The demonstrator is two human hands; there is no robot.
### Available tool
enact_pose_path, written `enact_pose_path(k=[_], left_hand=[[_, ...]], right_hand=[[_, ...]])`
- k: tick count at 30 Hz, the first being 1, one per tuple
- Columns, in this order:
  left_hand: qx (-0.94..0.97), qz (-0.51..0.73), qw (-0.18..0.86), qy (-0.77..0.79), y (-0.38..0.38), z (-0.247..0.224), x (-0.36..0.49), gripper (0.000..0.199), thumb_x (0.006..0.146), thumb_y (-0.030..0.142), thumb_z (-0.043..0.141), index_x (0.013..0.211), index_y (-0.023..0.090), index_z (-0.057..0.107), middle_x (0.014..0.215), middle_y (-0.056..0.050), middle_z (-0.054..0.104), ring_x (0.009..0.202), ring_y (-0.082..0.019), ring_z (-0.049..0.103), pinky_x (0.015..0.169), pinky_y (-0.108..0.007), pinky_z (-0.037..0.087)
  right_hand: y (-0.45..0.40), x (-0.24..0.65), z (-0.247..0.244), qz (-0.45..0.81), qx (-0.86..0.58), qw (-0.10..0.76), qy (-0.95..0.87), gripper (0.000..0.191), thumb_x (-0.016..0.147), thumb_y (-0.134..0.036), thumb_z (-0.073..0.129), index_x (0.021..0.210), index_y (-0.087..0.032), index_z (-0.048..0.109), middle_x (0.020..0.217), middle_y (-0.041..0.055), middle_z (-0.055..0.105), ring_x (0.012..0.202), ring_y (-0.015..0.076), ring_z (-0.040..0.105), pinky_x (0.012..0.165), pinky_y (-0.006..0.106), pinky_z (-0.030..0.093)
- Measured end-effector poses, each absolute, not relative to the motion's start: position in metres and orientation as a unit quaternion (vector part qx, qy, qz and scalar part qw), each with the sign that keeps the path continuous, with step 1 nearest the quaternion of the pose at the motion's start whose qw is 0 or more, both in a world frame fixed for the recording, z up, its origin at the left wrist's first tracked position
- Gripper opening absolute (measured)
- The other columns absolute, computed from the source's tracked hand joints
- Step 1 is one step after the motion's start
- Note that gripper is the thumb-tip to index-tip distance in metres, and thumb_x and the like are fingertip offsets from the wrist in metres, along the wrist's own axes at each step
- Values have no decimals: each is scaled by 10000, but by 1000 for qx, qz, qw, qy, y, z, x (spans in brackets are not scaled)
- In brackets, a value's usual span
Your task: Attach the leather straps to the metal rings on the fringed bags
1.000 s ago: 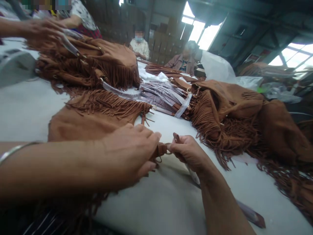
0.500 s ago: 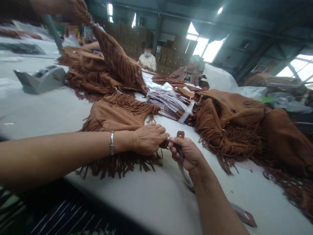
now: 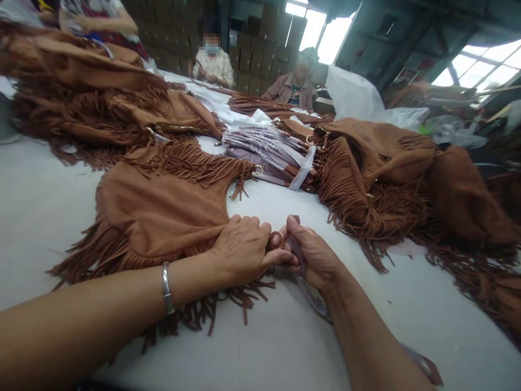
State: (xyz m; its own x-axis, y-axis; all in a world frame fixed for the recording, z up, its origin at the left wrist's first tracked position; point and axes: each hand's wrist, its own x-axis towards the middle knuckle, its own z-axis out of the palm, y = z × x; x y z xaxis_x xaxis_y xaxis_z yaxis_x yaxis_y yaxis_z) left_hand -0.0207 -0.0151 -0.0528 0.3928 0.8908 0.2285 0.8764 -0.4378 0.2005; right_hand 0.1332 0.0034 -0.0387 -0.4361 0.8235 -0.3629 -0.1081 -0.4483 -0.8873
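A brown fringed bag lies on the white table in front of me. My left hand is closed on the bag's near end, where a gold ring shows by the fingertips. My right hand is closed around a brown strap partly wrapped in clear plastic. The fingertips of both hands meet at the ring. Beneath my right forearm the strap runs on, and its brown end shows at the lower right.
Behind the bag lies a bundle of wrapped straps. Fringed bags are heaped at the left and right. Several people sit or stand across the white table. Clear plastic rises at the back.
The view has shifted, with the bag now larger and lower. The gold ring has come into sight between my hands. Another person's hand and the raised fringed piece have left the upper left.
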Motion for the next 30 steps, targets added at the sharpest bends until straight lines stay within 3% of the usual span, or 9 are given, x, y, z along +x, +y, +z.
enact_pose_path(k=[4, 9, 15, 17, 22, 26, 30], left_hand=[[847, 145, 12, 510, -15, -52, -23, 613, 845, 666, 188, 810, 175, 553, 768, -75, 554, 756, -245, 515, 738, -409, 343], [860, 143, -14, 491, -20, -50, -20, 475, 858, 574, 311, 822, 175, 568, 784, -75, 559, 783, -251, 509, 763, -421, 337], [837, 154, -11, 525, -31, -50, -12, 399, 836, 530, 366, 866, 191, 574, 840, -81, 547, 847, -274, 491, 792, -454, 332], [831, 153, -8, 534, -32, -51, -10, 391, 838, 517, 362, 865, 189, 572, 850, -85, 545, 858, -277, 490, 795, -458, 334], [831, 137, 0, 538, -29, -53, -9, 369, 848, 472, 340, 866, 185, 572, 841, -89, 545, 840, -276, 491, 776, -460, 343], [840, 133, 3, 526, -28, -55, -10, 362, 847, 463, 339, 878, 186, 570, 842, -90, 537, 837, -275, 486, 770, -449, 351], [843, 135, 3, 520, -27, -56, -12, 396, 849, 488, 324, 873, 179, 572, 843, -94, 530, 839, -282, 479, 765, -450, 356]], right_hand=[[7, 143, -36, 697, -437, 252, -510, 453, 786, -542, 560, 682, -103, 605, 512, -14, 507, 350, 25, 337, 308, 133, 205], [12, 152, -39, 641, -501, 269, -516, 334, 723, -427, 670, 640, -116, 583, 495, -43, 463, 337, 22, 330, 304, 139, 193], [13, 159, -33, 625, -499, 228, -555, 544, 783, -644, 469, 697, -123, 599, 443, -30, 475, 295, 41, 351, 295, 153, 192], [12, 163, -30, 621, -496, 221, -566, 570, 811, -642, 416, 693, -117, 606, 455, -19, 488, 301, 37, 342, 301, 159, 187], [9, 174, -24, 636, -467, 195, -583, 384, 815, -502, 540, 813, -124, 607, 539, -28, 509, 376, 40, 395, 355, 150, 273], [2, 178, -18, 666, -446, 114, -587, 312, 782, -424, 618, 927, -152, 567, 580, -39, 509, 417, 56, 428, 395, 157, 360], [-1, 179, -10, 640, -453, 71, -617, 258, 787, -402, 612, 865, -157, 601, 534, -50, 470, 402, 48, 368, 356, 144, 304]])
